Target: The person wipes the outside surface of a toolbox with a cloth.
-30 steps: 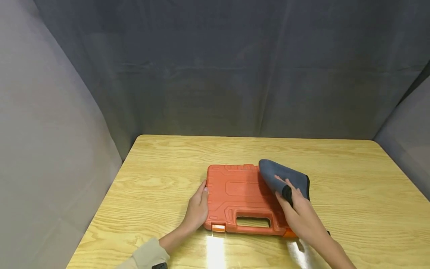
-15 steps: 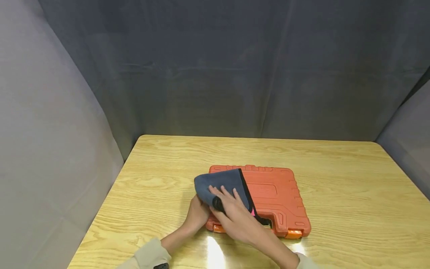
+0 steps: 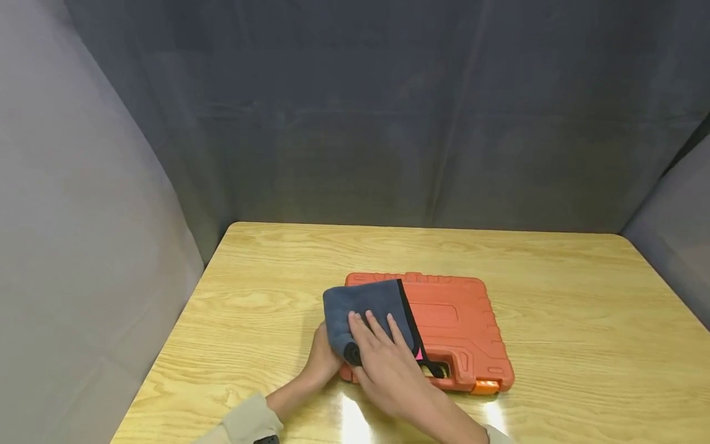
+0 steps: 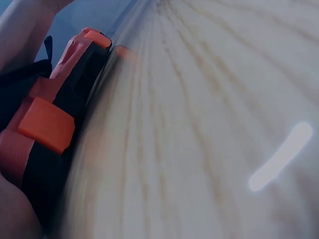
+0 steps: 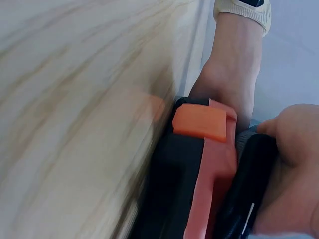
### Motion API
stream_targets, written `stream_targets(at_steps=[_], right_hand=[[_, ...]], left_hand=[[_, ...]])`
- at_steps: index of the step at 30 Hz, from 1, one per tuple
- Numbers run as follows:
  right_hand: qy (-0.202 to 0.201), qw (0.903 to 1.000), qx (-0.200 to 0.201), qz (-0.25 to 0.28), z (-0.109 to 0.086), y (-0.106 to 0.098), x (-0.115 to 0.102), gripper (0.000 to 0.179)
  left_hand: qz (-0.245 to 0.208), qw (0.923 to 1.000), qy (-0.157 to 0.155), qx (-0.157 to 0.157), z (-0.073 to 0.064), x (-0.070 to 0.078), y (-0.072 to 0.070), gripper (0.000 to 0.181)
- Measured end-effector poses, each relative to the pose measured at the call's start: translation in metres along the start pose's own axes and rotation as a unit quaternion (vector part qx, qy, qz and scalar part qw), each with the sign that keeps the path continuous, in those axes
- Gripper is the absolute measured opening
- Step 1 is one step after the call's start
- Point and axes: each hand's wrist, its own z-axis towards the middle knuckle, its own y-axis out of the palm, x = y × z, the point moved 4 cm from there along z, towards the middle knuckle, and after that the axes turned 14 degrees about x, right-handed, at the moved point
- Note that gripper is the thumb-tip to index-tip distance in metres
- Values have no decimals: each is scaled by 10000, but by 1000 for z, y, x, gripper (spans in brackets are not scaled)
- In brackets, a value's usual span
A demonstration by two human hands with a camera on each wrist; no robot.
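Observation:
A red-orange plastic carrying case (image 3: 452, 317) with orange latches (image 3: 486, 387) lies flat on the table. Across its left half lies a folded blue-grey cloth (image 3: 377, 296) with black edging. My right hand (image 3: 391, 373) presses on that cloth, its fingers spread and straight. At the case's left end rests my left hand (image 3: 322, 357); its fingertips are hidden beneath the overhanging cloth. In the left wrist view a latch (image 4: 47, 124) sits near the case's corner, beside the left hand. The right wrist view shows the cloth's black edge (image 5: 249, 184) under the right hand.
The wood-grain table (image 3: 266, 259) extends around the case. A dark curtain (image 3: 344, 123) hangs behind it, and a grey panel (image 3: 83, 246) stands at the left. Light glares off the table's front.
My right hand has swept the cloth from the case's right side to its left end, then shifted slightly there. The left hand stays at the case's left end.

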Motion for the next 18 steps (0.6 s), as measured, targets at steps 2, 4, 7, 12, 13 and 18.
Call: stream_targets(at_steps=[2,4,7,12,13,18], right_hand=[[68,9999,51,76,-3,-3,4,71],[144,9997,123,123,-6,-6,9,70],[284,9993,224,128,-12,-12,18,71],[533,9976,433,-41,-30,-23,37,77],[591,9970,487,-89,-34,-26,42,79],[858,9933,671,-381,-53,-40,65,80]], left_hand=[[-48,9999,-150,-4,1,0,1,34],[-82,9994,-339,-3,2,0,3,38],[3,9976,-694,48,3,-2,5,49],[-25,9916,-1295,7,3,-4,7,58],[-72,9910,-1333,-24,3,-4,7,59],[-166,9912,-1302,-175,3,-4,8,61]])
